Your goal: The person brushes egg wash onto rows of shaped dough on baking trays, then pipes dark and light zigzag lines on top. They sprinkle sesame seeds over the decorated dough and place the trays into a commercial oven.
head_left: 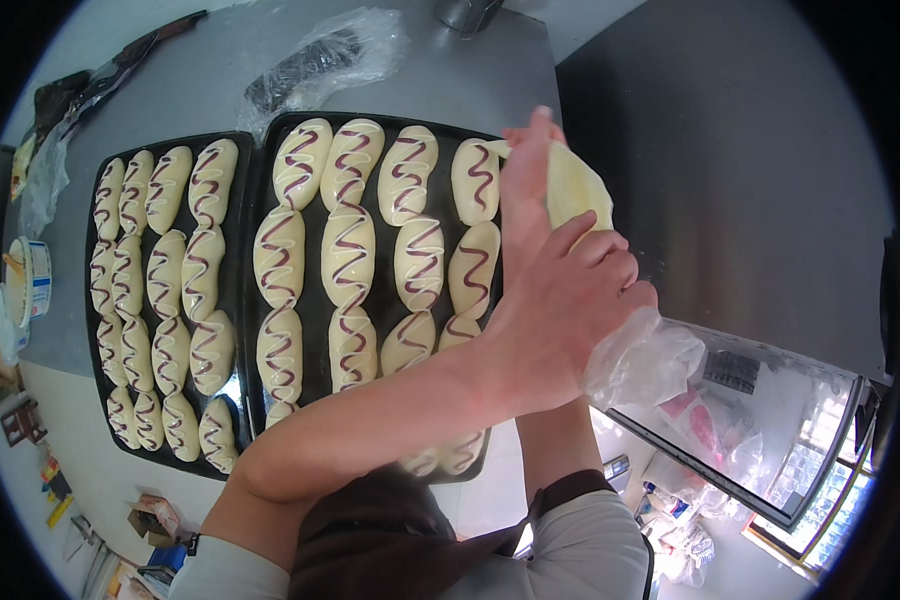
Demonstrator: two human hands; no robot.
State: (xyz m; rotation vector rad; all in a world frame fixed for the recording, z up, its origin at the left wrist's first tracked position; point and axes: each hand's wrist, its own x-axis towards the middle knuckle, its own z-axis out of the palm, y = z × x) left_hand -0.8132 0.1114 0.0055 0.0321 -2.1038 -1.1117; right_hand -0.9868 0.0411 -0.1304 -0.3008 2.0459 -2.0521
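My left hand reaches across from the lower left and squeezes the twisted upper end of a clear piping bag filled with pale yellow cream. My right hand lies along the bag's front, fingers stretched toward its tip. The tip sits over the far right corner of the right black tray. Oval dough pieces with purple and white zigzag lines fill that tray in rows. The left black tray beside it holds several more of the same dough pieces. My forearms hide the near rows.
Both trays rest on a grey metal table. A crumpled plastic bag with dark contents lies behind them. A small tub stands at the left edge. A glass-topped display case is at the lower right.
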